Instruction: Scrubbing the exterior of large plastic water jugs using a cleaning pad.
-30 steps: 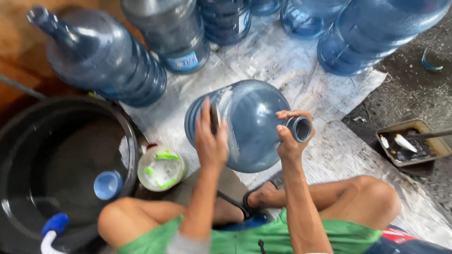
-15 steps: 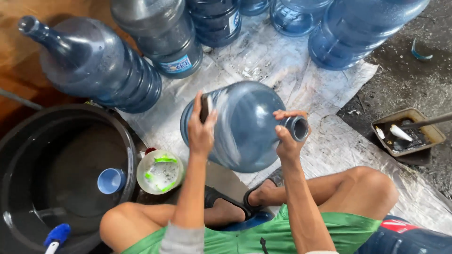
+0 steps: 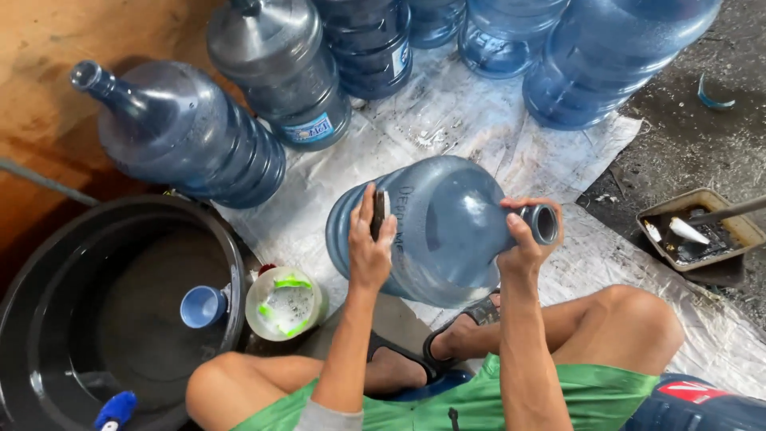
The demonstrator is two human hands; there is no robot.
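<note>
Blue water jug [image 3: 447,231] lying on its side at frame centre on a plastic sheet [image 3: 479,120], neck toward 3 o'clock, right hand [image 3: 523,239] gripping the neck, left hand [image 3: 369,247] pressing a dark scrubber [image 3: 381,214] against its wall, other jugs [image 3: 191,136] crowding 10 to 1 o'clock, black tub [image 3: 48,239] at 8 o'clock.

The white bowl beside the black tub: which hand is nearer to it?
Left. The left hand presses the jug's side just above the white bowl; the right hand grips the jug's neck, farther away.
</note>
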